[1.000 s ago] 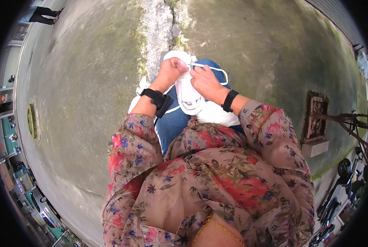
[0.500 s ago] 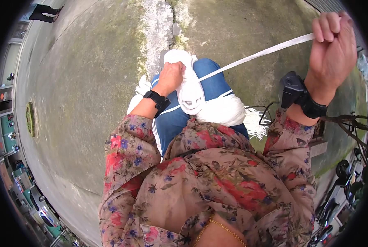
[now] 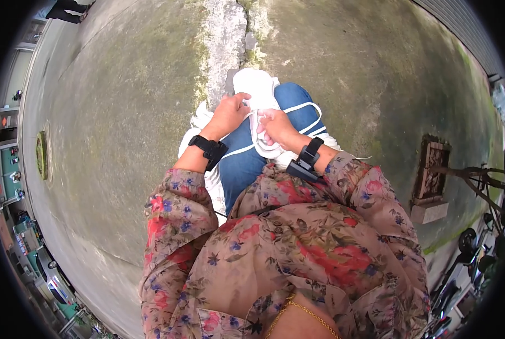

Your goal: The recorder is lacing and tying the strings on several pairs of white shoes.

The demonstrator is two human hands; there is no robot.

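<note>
White cloth piece (image 3: 256,85): located at upper centre of the frame, resting on the blue trousers (image 3: 242,176) of the wearer's lap. Left hand (image 3: 227,116) is at its left edge, fingers bent against the cloth; whether they pinch it cannot be told. Right hand (image 3: 282,130) is just below and right, fingers curled inward; their grip cannot be confirmed.

Progress: judged partway. White band (image 3: 310,104) has been brought to the cloth between the hands, but a slack loop remains over the right knee, not drawn in.

Obscured: the band's end and its path beneath the fingers; white material (image 3: 201,117) at left is partly covered by the left forearm.
</note>
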